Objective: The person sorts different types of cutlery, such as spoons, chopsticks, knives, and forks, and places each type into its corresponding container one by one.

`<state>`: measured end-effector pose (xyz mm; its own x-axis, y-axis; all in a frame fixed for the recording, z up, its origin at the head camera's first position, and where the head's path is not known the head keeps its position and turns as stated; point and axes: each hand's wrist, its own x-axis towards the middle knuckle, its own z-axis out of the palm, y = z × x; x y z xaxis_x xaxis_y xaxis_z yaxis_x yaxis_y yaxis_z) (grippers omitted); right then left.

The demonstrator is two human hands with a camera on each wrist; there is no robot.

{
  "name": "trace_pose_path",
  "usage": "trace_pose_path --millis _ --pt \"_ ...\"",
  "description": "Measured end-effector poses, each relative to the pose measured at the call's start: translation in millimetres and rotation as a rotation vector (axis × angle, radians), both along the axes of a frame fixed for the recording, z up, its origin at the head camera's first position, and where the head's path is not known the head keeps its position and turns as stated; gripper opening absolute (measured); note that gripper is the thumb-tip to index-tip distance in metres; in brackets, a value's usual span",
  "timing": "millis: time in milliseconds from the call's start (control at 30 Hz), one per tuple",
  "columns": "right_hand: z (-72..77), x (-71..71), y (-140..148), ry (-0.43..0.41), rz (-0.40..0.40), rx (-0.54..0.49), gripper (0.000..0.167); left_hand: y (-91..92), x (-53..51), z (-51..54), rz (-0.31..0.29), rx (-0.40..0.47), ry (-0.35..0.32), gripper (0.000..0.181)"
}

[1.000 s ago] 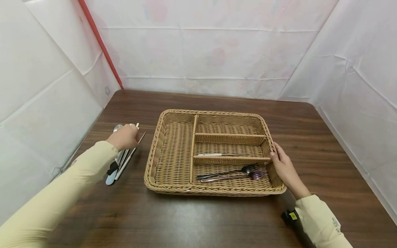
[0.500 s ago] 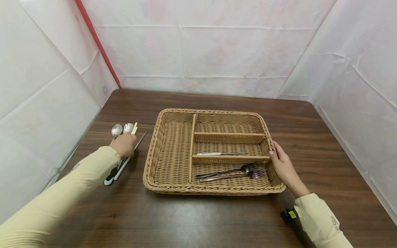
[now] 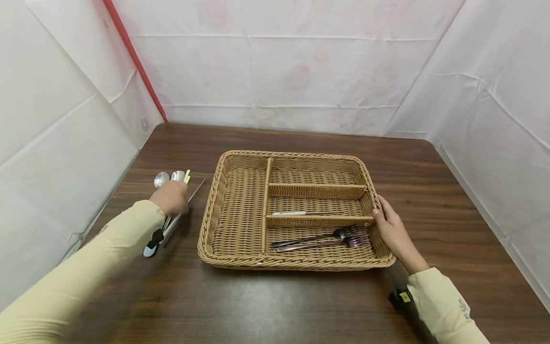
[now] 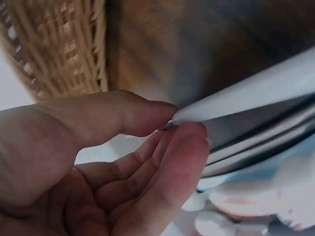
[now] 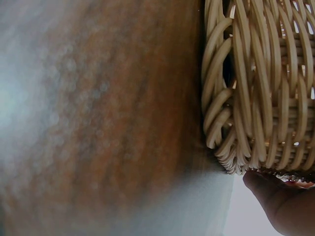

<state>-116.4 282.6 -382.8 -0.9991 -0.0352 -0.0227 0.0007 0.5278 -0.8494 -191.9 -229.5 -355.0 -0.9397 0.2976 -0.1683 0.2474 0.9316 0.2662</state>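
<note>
My left hand (image 3: 171,197) pinches a slim, white-handled metal stick like a chopstick (image 4: 256,93) between thumb and finger, at the left of the table. Its thin metal end (image 3: 197,189) points away toward the back. Beside that hand lie two spoons (image 3: 161,179) and pale yellow stick ends (image 3: 187,176); the hand and sleeve hide much of this pile. My right hand (image 3: 395,234) grips the right rim of a wicker basket (image 3: 210,215), thumb over the edge. The right wrist view shows that thumb (image 5: 290,206) against the weave.
Inside the basket, the middle right compartment holds a similar white-handled stick (image 3: 292,213). A black fork (image 3: 339,234) and a purple fork (image 3: 352,242) lie in the front right compartment. White sheets (image 3: 275,71) hang around the wooden table (image 3: 258,301).
My left hand has drawn slightly nearer, uncovering the spoon bowls and yellow ends. The stick in it has shifted slightly rightward. My right hand stays on the basket rim.
</note>
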Motion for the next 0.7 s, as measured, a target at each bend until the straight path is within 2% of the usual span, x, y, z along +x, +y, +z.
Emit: trace_pose_path --millis 133,333,500,600,700 --pt "-0.5 0.3 -0.2 0.008 -0.002 -0.011 0.055 -1.2 -4.7 14.3 0.008 0.01 0.005 0.015" --pt "-3.6 -0.6 0.4 0.037 -0.015 -0.015 0.056 2.8 -12.0 41.4 0.032 0.045 -0.008 0.022" --pt "-2.5 -0.6 0.2 0.017 0.003 -0.027 0.055 19.5 -15.7 65.4 -0.018 0.034 0.064 0.011" --pt "-0.9 -0.2 -0.5 -0.002 0.003 -0.021 0.054 33.3 -17.7 77.8 -0.054 0.021 0.108 0.013" --pt "-0.3 -0.1 -0.9 -0.016 0.001 -0.02 0.055 48.4 -19.1 87.1 -0.072 0.019 0.123 0.015"
